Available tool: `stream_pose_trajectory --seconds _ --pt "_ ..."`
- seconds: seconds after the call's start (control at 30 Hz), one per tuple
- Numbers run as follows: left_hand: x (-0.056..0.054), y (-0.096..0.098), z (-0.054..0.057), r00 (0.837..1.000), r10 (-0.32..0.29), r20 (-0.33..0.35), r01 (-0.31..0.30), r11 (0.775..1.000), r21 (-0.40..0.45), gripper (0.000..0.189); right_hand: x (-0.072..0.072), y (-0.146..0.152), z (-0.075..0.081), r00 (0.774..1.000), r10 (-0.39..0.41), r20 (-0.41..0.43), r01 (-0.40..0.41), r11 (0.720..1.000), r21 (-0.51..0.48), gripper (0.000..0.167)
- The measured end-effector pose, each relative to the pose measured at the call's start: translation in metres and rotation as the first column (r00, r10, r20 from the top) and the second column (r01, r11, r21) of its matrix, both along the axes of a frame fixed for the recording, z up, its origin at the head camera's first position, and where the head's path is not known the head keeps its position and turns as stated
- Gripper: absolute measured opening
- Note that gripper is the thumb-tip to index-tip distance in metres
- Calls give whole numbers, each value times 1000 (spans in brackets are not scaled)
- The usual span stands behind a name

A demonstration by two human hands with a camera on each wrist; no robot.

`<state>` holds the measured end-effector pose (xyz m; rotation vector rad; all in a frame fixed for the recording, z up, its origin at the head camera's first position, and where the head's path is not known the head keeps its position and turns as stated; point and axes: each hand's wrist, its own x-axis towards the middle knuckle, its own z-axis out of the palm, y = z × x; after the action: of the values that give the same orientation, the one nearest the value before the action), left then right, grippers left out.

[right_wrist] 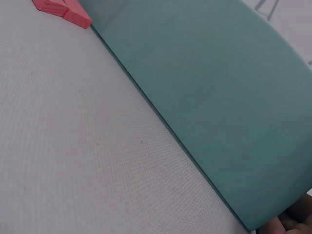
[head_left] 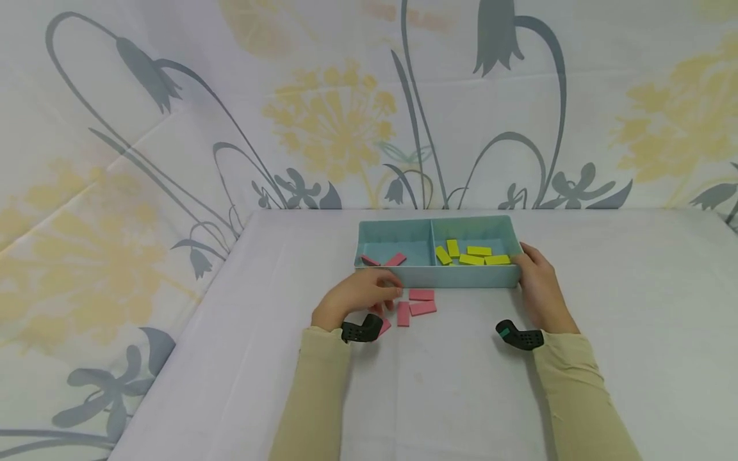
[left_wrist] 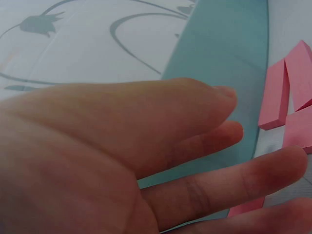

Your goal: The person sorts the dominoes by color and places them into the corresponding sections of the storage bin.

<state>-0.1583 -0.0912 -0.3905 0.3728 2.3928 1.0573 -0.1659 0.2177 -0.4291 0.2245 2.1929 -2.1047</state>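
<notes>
A light-blue two-compartment box (head_left: 461,277) stands before me. My left hand (head_left: 359,293) hovers at the front wall of its left compartment, fingers loosely extended and nothing between them. In the left wrist view, its thumb (left_wrist: 204,100) overlaps the box wall, with pink blocks (left_wrist: 275,97) just past the fingertips. Several flat pink blocks (head_left: 422,294) lie on the table in front of the box, partly hidden by this hand. Two more pink blocks (head_left: 396,259) lie in the left compartment. My right hand (head_left: 542,291) holds the box's right end, fingers around its front corner.
Several yellow blocks (head_left: 479,251) lie in the right compartment, beyond the divider (head_left: 433,242). A white cloth (head_left: 450,397) covers the table. Behind it hangs a flower-printed curtain (head_left: 357,38). Each wrist wears a black band (head_left: 362,328).
</notes>
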Motion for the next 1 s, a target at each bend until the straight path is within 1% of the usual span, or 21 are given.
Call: stream_pose_trajectory --seconds 0.07,0.13,0.27,0.33,0.43,0.57,0.67,0.87,1.0 --pt "1 3 -1 1000 0 13 1 1000 -18 26 0 0 0 1000 0 1 0 1000 9 56" --pt "3 6 0 1000 -7 8 7 998 -54 27 0 0 0 1000 2 5 -2 1000 9 56" --pt "5 10 1 1000 -17 -23 14 991 -131 26 1 0 0 1000 2 10 -2 1000 20 56" --pt "5 12 1 999 -24 -36 18 988 -155 25 1 0 0 1000 0 6 0 1000 19 56" --pt "4 14 -1 998 -47 -48 38 984 -173 24 0 0 1 1000 -6 4 6 1000 17 56" --pt "4 18 -5 995 -71 -70 53 973 -227 25 0 -1 1 1000 -8 5 8 1000 6 55" --pt "4 20 -7 993 -69 -92 41 962 -271 25 0 -1 1 1000 -4 5 4 1000 7 55" --pt "4 25 -7 990 -73 -124 31 949 -314 23 0 0 1 1000 -1 2 1 1000 21 56" --pt "4 30 -8 988 -73 -139 21 938 -347 23 0 0 1 1000 -4 -2 4 1000 13 56"
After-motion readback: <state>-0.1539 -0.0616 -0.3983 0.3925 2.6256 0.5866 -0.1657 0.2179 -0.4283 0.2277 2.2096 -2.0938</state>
